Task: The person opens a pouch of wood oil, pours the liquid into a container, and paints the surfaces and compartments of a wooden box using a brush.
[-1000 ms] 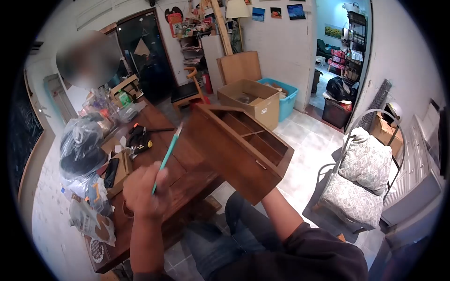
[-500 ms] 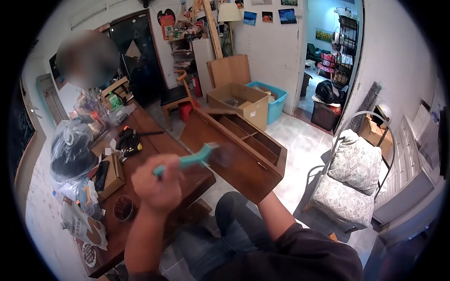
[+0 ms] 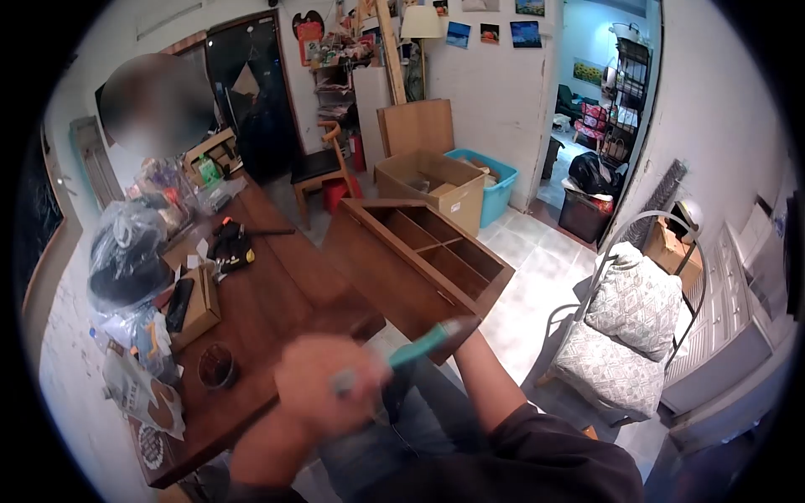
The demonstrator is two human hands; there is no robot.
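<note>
My left hand [image 3: 331, 381], blurred by motion, is wrapped round the teal handle of a brush [image 3: 423, 345]. The brush's greyish head is smeared and lies over the near corner of a dark brown wooden box [image 3: 394, 272] with open compartments and dividers. This box is tilted, its compartments facing up and away from me, beside the table's right edge. My right forearm [image 3: 490, 381] reaches up to the box's near corner. The right hand's fingers are hidden behind the box, which it appears to hold up.
On the brown table [image 3: 268, 285] are a dark cup [image 3: 218, 366], a small cardboard box [image 3: 199, 306], black tools [image 3: 231, 247] and plastic bags [image 3: 126, 251]. A large cardboard box [image 3: 465, 204] and a blue bin [image 3: 501, 197] stand beyond. A cushioned chair [image 3: 604, 360] is at right. Another person [image 3: 159, 101] is at far left.
My left hand has moved down and to the right with the brush, from above the table edge to near my lap. The wooden box stays nearly where it was.
</note>
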